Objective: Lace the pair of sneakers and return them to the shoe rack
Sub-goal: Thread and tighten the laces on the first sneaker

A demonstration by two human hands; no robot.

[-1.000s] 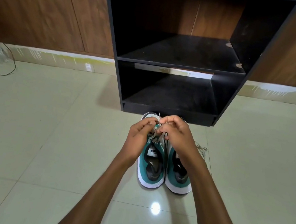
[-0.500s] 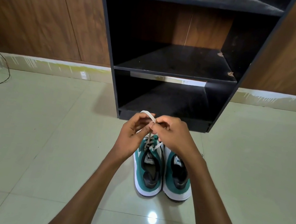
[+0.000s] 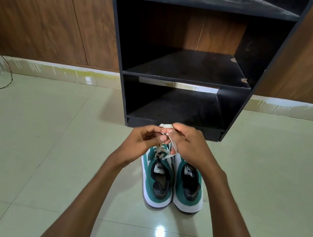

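Observation:
Two green and white sneakers stand side by side on the tiled floor, heels toward me: the left sneaker and the right sneaker. A beige lace rises from the left sneaker's eyelets. My left hand pinches one strand of it above the shoe. My right hand pinches the other strand, with a loop showing over its fingers. My hands hide the toes of both sneakers. The black shoe rack stands just beyond them, its shelves bare.
Brown wooden panels flank the rack on both sides. A thin dark cable lies on the floor at far left. Pale glossy tiles spread to the left and right of the sneakers.
My hands have lifted the lace higher off the left sneaker and drawn a loop up. The view has tilted upward, showing more of the rack.

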